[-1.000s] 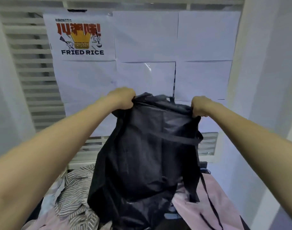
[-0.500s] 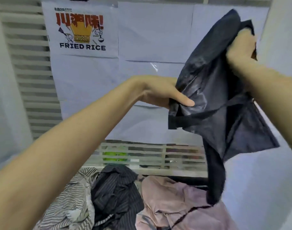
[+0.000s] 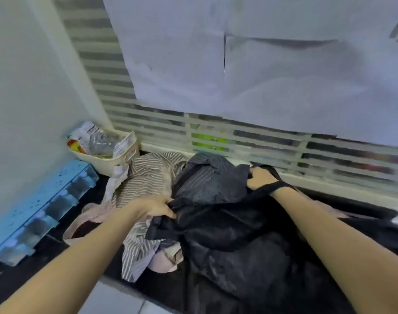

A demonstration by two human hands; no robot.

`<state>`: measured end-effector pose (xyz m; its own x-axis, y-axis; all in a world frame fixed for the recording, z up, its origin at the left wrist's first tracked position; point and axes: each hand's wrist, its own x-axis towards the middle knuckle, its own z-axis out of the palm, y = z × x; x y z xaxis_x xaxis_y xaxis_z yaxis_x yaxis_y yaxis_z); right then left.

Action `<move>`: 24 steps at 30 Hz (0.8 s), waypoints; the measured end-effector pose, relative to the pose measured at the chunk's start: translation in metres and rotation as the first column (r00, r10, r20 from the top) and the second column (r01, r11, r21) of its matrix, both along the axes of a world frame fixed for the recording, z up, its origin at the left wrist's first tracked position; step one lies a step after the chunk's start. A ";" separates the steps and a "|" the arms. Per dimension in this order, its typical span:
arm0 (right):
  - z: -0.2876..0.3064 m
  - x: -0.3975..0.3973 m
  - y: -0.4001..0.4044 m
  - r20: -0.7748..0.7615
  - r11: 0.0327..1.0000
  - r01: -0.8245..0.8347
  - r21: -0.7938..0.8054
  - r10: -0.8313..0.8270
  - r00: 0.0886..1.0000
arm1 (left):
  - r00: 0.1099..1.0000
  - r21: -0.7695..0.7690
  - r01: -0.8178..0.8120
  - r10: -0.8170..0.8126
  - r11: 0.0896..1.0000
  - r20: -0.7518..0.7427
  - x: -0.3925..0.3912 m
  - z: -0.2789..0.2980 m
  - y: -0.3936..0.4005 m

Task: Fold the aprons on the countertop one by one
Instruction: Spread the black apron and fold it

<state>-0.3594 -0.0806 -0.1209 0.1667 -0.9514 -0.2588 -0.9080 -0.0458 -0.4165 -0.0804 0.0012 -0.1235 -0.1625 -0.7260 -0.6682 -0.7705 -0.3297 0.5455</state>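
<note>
A black apron (image 3: pixel 234 241) lies spread over the dark countertop (image 3: pixel 46 252) and over the pile of other aprons. My left hand (image 3: pixel 155 208) grips its left edge. My right hand (image 3: pixel 260 177) grips its far edge near the window sill, with a black strap (image 3: pixel 264 189) draped across the wrist. Under and beside it lie a brown-and-white striped apron (image 3: pixel 146 177), a dark pinstriped apron (image 3: pixel 202 171) and a pink apron (image 3: pixel 164 261).
A beige basket (image 3: pixel 108 162) with packets and a plastic bottle stands in the back left corner. A blue plastic rack (image 3: pixel 39 207) leans along the left wall. A louvred window (image 3: pixel 238 137) with white paper sheets runs behind the counter.
The black apron has come down from in front of the window onto the countertop. Both hands have dropped with it, and the view now tilts down at the pile.
</note>
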 end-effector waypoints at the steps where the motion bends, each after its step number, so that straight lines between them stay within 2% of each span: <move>1: -0.020 0.004 0.006 -0.039 0.996 -0.026 0.082 0.029 0.999 | 0.998 -0.015 -0.029 0.030 0.999 0.061 0.002 -0.014 0.003; 2: -0.035 0.006 0.010 -0.102 0.991 -0.012 0.136 0.026 0.994 | 0.994 -0.023 -0.029 0.031 0.999 0.101 0.000 -0.020 0.004; 4: -0.037 0.006 0.007 -0.157 0.994 -0.013 0.108 0.030 0.987 | 0.994 -0.045 -0.022 0.027 0.999 0.110 0.001 -0.024 0.001; 7: -0.011 0.015 -0.010 -0.206 0.992 -0.025 -0.126 -0.001 0.979 | 0.993 -0.137 -0.084 0.094 0.987 0.065 -0.001 -0.017 -0.009; 9: 0.007 0.024 -0.023 -0.258 0.958 -0.080 -0.275 0.007 0.966 | 0.982 -0.189 -0.191 0.188 0.963 -0.033 0.000 -0.006 -0.014; 11: 0.024 0.035 -0.032 -0.307 0.931 -0.213 -0.297 0.118 0.944 | 0.941 -0.304 -0.338 0.324 0.890 -0.098 0.008 0.004 -0.020; 13: 0.026 0.047 -0.033 -0.315 0.953 -0.278 -0.121 0.228 0.921 | 0.882 -0.472 -0.413 0.471 0.779 0.005 0.021 0.007 -0.025; 14: 0.019 0.049 -0.026 -0.336 0.967 -0.252 -0.024 0.229 0.913 | 0.830 -0.553 -0.378 0.537 0.742 0.153 0.026 0.007 -0.023; 15: 0.012 0.050 -0.018 -0.366 0.978 -0.210 0.018 0.202 0.908 | 0.742 -0.632 -0.292 0.587 0.718 0.324 0.029 0.007 -0.020; 16: 0.003 0.047 -0.006 -0.380 0.986 -0.160 0.041 0.164 0.910 | 0.674 -0.715 -0.165 0.607 0.679 0.421 0.027 0.004 -0.015; 17: -0.006 0.042 0.007 -0.375 0.984 -0.162 0.073 0.177 0.910 | 0.682 -0.797 0.014 0.577 0.604 0.449 0.022 0.000 -0.012; 18: -0.014 0.037 0.023 -0.365 0.967 -0.221 0.124 0.252 0.896 | 0.760 -0.846 0.213 0.462 0.488 0.458 0.013 -0.006 -0.008; 19: -0.023 0.032 0.041 -0.351 0.937 -0.299 0.179 0.345 0.870 | 0.840 -0.858 0.373 0.263 0.354 0.474 -0.001 -0.009 0.000; 20: -0.030 0.030 0.056 -0.336 0.899 -0.369 0.234 0.431 0.837 | 0.852 -0.830 0.506 0.016 0.236 0.524 -0.014 -0.018 0.008; 21: -0.035 0.028 0.071 -0.337 0.863 -0.420 0.280 0.498 0.799 | 0.764 -0.753 0.641 -0.222 0.149 0.606 -0.026 -0.030 0.019; 22: -0.039 0.027 0.083 -0.329 0.845 -0.440 0.303 0.526 0.784 | 0.619 -0.636 0.765 -0.392 0.102 0.681 -0.039 -0.041 0.031; 23: -0.042 0.026 0.093 -0.313 0.845 -0.435 0.311 0.523 0.793 | 0.485 -0.515 0.853 -0.499 0.088 0.718 -0.049 -0.054 0.041; 24: -0.045 0.024 0.103 -0.297 0.847 -0.419 0.327 0.512 0.806 | 0.404 -0.408 0.904 -0.566 0.127 0.718 -0.055 -0.065 0.048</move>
